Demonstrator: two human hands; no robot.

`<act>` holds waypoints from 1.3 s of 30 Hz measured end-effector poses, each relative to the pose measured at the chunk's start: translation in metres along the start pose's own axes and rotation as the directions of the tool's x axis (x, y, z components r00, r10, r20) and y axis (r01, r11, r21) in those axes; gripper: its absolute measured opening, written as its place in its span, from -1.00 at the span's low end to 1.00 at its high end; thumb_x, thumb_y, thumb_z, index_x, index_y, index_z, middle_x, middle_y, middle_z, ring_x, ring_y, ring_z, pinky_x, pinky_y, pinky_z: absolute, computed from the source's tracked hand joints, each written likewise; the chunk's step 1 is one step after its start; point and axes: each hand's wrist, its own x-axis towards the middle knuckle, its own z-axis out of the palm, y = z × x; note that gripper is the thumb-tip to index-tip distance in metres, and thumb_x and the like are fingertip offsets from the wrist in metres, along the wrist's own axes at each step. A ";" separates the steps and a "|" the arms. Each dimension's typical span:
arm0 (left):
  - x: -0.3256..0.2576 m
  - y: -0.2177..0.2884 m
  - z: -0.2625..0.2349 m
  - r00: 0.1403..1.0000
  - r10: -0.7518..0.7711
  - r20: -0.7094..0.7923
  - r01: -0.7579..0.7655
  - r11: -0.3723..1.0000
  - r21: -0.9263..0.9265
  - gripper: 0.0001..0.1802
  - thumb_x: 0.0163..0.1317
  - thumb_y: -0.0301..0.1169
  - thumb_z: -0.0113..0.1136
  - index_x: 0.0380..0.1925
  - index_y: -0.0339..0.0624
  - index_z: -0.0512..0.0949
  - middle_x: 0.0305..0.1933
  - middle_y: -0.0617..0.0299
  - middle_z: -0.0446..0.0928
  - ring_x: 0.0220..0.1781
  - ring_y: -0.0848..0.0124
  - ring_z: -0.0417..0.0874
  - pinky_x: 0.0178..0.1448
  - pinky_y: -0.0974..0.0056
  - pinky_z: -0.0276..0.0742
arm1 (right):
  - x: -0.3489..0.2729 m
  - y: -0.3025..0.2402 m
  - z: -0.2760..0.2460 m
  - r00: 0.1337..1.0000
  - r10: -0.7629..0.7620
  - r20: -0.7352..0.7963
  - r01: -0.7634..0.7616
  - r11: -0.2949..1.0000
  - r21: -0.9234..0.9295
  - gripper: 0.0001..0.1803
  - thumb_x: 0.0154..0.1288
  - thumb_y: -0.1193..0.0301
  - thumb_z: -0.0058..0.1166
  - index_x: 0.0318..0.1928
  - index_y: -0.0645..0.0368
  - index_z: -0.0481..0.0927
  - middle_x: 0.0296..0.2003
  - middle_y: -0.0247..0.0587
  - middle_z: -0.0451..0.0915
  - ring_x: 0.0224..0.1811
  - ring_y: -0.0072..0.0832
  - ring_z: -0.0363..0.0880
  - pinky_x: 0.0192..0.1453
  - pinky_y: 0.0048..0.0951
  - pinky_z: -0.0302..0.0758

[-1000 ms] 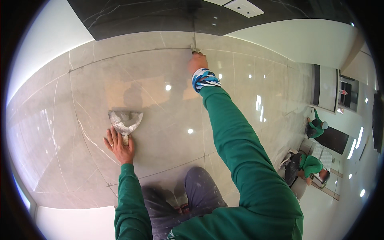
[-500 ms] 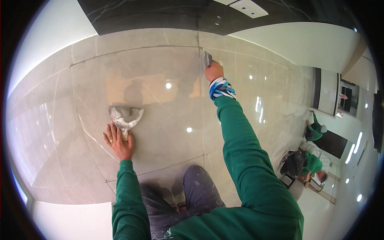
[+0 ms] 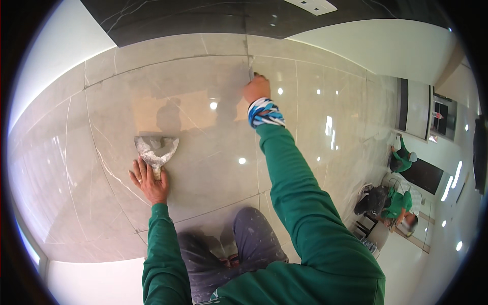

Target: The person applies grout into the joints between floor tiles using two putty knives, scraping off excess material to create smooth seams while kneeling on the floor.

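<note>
My left hand [image 3: 151, 184] is down on the tile floor [image 3: 203, 168], its fingers and thumb about the handle of a wide putty knife [image 3: 156, 147]. Pale grout-like paste coats that knife's flared blade. At arm's length, my right hand [image 3: 257, 89] is closed around a small scraper [image 3: 251, 74]; only a sliver of its grey blade shows past the fingers. The blade is by a tile joint [image 3: 250, 62], close to where two joints cross. Whether its tip touches the floor I cannot tell. A blue and white cloth [image 3: 266, 112] wraps my right wrist.
A dark marbled panel [image 3: 188, 20] with a white socket plate [image 3: 312, 6] borders the floor ahead. Two people in green, one nearer [image 3: 397, 206] and one farther [image 3: 404, 158], are off to the right. A black bag [image 3: 372, 201] is by the nearer one.
My right hand has shifted slightly left and nearer to me, and its scraper has turned so less blade shows. My left hand stays on the wide putty knife.
</note>
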 end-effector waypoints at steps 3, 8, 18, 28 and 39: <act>0.005 0.015 0.009 1.000 0.022 0.002 -0.022 0.999 -0.044 -0.46 0.25 -0.17 0.26 0.20 -0.17 0.59 0.56 0.09 0.35 0.67 0.04 0.15 0.71 -0.18 -0.24 | 0.026 0.026 0.000 0.998 -0.047 -0.052 0.034 0.974 -0.224 -0.71 0.27 0.38 0.04 -0.09 0.26 0.66 -0.10 0.00 0.68 0.06 -0.09 0.60 0.19 -0.08 0.46; 0.001 0.004 0.004 1.000 0.007 0.007 -0.007 1.000 -0.002 -0.45 0.25 -0.18 0.25 0.21 -0.16 0.59 0.56 0.09 0.35 0.67 0.05 0.15 0.71 -0.18 -0.25 | 0.016 -0.012 0.012 0.993 -0.115 0.015 0.116 0.976 -0.185 -0.69 0.29 0.35 0.02 -0.07 0.25 0.68 -0.09 -0.03 0.70 0.06 -0.12 0.60 0.19 -0.15 0.47; 0.002 0.007 0.003 1.000 0.003 0.010 -0.002 1.000 -0.013 -0.46 0.24 -0.18 0.25 0.19 -0.17 0.60 0.56 0.10 0.36 0.66 0.05 0.18 0.71 -0.17 -0.23 | 0.012 -0.018 0.022 0.973 -0.214 -0.092 0.184 0.948 -0.259 -0.72 0.25 0.42 0.06 -0.11 0.29 0.68 -0.11 0.06 0.69 0.10 -0.08 0.60 0.23 -0.06 0.44; 0.006 0.014 0.007 1.000 0.014 0.014 -0.013 1.000 -0.020 -0.46 0.26 -0.18 0.25 0.19 -0.19 0.60 0.56 0.09 0.35 0.66 0.06 0.18 0.71 -0.17 -0.23 | 0.067 0.003 0.010 0.990 -0.131 -0.050 0.107 0.936 -0.336 -0.71 0.32 0.39 0.03 -0.08 0.27 0.70 -0.10 -0.02 0.72 0.04 -0.05 0.62 0.19 -0.05 0.51; 0.005 0.011 0.007 1.000 0.002 0.015 -0.002 1.000 -0.016 -0.46 0.24 -0.16 0.24 0.16 -0.22 0.60 0.55 0.09 0.37 0.66 0.04 0.19 0.70 -0.18 -0.19 | 0.079 0.051 -0.043 0.984 -0.172 -0.044 0.170 0.985 -0.041 -0.64 0.25 0.30 0.16 -0.05 0.29 0.70 -0.03 0.23 0.69 0.03 0.11 0.68 0.24 -0.11 0.59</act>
